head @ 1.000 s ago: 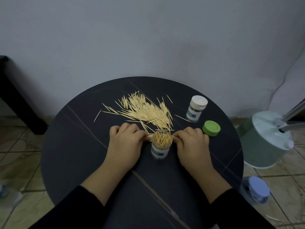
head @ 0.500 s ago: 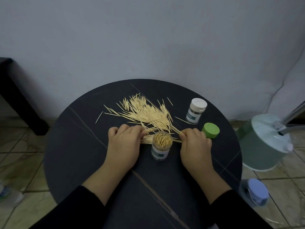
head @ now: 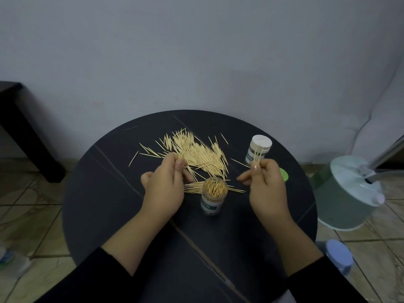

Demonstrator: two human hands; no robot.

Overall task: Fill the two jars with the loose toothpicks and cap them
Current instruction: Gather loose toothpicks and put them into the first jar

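An uncapped clear jar (head: 213,197) packed with toothpicks stands upright mid-table between my hands. A small bundle of toothpicks (head: 193,186) lies flat just behind it. The big loose pile of toothpicks (head: 196,152) spreads further back. My left hand (head: 165,182) is raised left of the jar and pinches a few toothpicks at its fingertips. My right hand (head: 265,186) is lifted right of the jar, pinching a few toothpicks that point upward. A second jar with a white cap (head: 258,149) stands at the back right. The green cap (head: 283,174) lies partly hidden behind my right hand.
The round dark table (head: 113,193) stands before a pale wall. A pale green bucket-like appliance (head: 347,193) sits on the tiled floor at the right, a blue-capped bottle (head: 337,256) below it, and a dark bench (head: 19,127) at the far left.
Both hands have lifted off the table, each carrying a few pinched toothpicks. The gathered bundle stays lying behind the open jar.
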